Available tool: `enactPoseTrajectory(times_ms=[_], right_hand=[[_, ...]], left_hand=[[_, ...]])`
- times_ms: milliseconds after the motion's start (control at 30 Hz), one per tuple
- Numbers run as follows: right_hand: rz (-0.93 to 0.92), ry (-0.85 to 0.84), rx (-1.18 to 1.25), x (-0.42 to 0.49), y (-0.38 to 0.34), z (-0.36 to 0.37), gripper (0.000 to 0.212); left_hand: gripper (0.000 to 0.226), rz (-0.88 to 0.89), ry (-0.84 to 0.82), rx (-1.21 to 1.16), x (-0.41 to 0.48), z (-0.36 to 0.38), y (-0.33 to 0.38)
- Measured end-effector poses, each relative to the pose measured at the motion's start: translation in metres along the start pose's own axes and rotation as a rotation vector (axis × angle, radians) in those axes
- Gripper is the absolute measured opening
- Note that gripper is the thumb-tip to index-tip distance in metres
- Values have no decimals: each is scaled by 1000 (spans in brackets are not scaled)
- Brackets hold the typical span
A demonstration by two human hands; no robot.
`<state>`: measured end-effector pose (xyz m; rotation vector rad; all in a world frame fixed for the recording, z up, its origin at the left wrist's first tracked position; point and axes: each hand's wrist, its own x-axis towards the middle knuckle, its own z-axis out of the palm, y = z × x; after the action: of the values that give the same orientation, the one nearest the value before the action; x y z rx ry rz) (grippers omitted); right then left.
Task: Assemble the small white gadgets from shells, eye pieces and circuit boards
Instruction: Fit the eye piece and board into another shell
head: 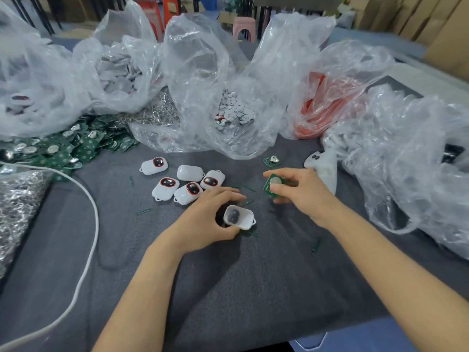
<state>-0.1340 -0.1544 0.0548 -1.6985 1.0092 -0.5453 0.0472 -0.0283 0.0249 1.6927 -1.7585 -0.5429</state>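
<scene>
Just the one camera, worn on the person's head, tilted forward and down over the counter [228, 288]. It sits close above the left hand [210, 219] and right hand [302, 191]; its wide lens reaches the plastic bags [203, 72] beyond them.

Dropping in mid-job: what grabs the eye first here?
The two hands at centre: the left hand grips an open white plastic shell, and the right hand pinches a green circuit board beside it. Just beyond the left hand lie five white gadgets, with crumpled clear plastic bags of parts behind.
</scene>
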Motion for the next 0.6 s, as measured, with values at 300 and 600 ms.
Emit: enactPoseTrajectory(times_ms=[300, 600], right_hand=[[113, 32, 155, -6, 0, -2, 18], [74, -140, 194, -17, -5, 15, 15]], left_hand=[[60, -62, 43, -144, -4, -1, 0], [63, -14, 161, -113, 2, 11, 4]])
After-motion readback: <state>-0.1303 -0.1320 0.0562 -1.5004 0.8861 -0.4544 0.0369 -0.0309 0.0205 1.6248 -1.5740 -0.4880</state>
